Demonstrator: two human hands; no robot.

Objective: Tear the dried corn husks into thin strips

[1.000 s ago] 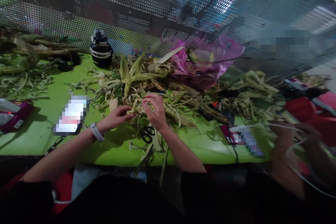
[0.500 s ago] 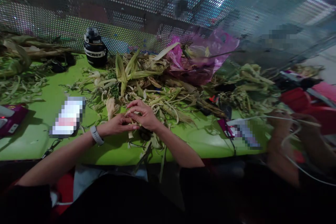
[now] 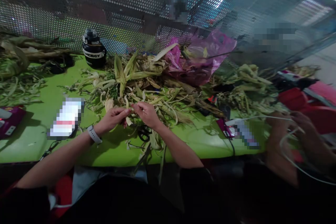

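My left hand (image 3: 114,117), with a pale watch band (image 3: 93,135) at the wrist, is closed in a pinch. Facing it, my right hand (image 3: 147,114) pinches as well, its fingertips close to the left thumb. A narrow pale strip of corn husk (image 3: 128,121) runs between the fingertips; its ends are partly covered by the fingers. Just below the right hand lie dark rings that look like scissor handles (image 3: 144,133), half under husk scraps. Behind both hands spreads a heap of dry corn husks (image 3: 154,94), with a larger green-yellow husk (image 3: 121,77) standing up from it.
A phone (image 3: 67,117) lies left on the green table (image 3: 105,154), beside a purple device (image 3: 10,120). A black bottle (image 3: 93,50) and a pink plastic bag (image 3: 202,59) stand before the perforated metal screen (image 3: 131,17). At right, a co-worker's hands (image 3: 286,122) hold a white strand.
My hands have moved from overlapping to slightly apart, fingertips facing each other. The strip between them now shows, and more of the dark rings below is uncovered.
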